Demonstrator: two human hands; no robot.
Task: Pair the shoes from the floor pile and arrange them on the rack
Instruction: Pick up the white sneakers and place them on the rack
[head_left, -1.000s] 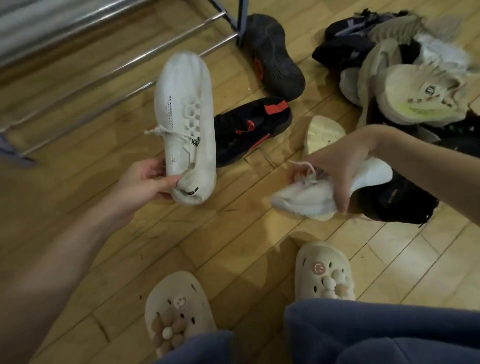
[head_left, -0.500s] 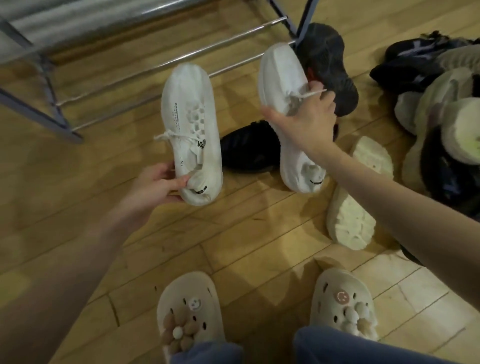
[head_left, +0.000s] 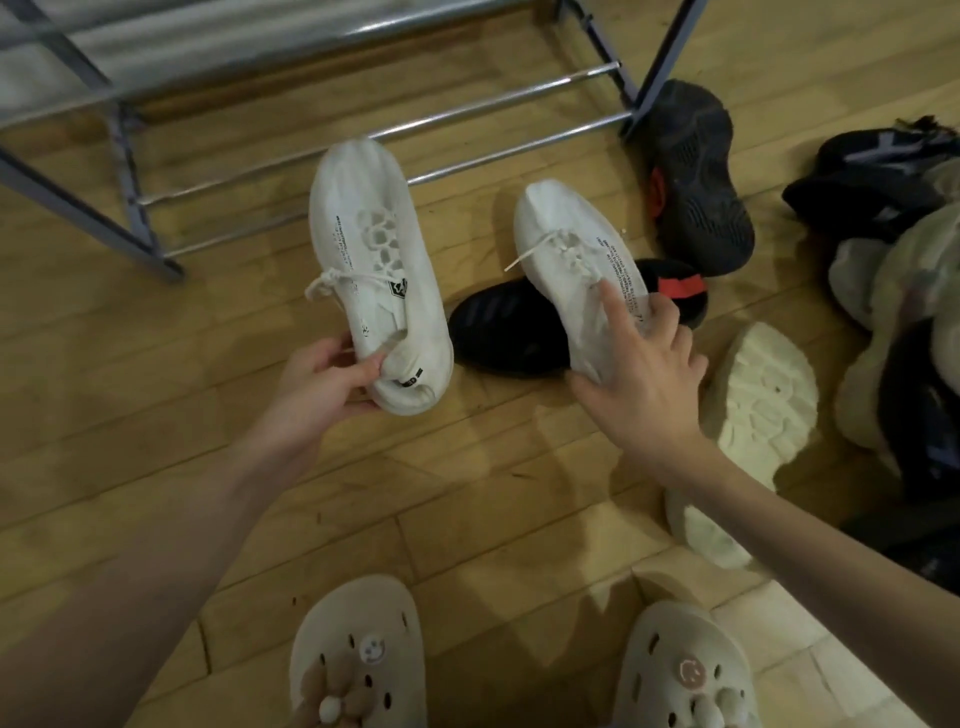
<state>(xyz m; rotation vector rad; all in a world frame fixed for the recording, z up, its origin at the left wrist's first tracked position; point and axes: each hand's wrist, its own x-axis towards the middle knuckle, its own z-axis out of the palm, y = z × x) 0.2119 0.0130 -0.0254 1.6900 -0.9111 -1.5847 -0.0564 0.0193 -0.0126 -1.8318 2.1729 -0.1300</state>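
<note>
Left hand (head_left: 324, 382) grips heel of first white sneaker (head_left: 374, 260), toe pointing toward rack (head_left: 135, 208). Right hand (head_left: 644, 384) clasps heel end of second white sneaker (head_left: 571, 260), right of the first, over black shoe (head_left: 498, 332) lying on floor (head_left: 467, 493). Shoe pile (head_left: 893, 291) farther right of rack.
</note>
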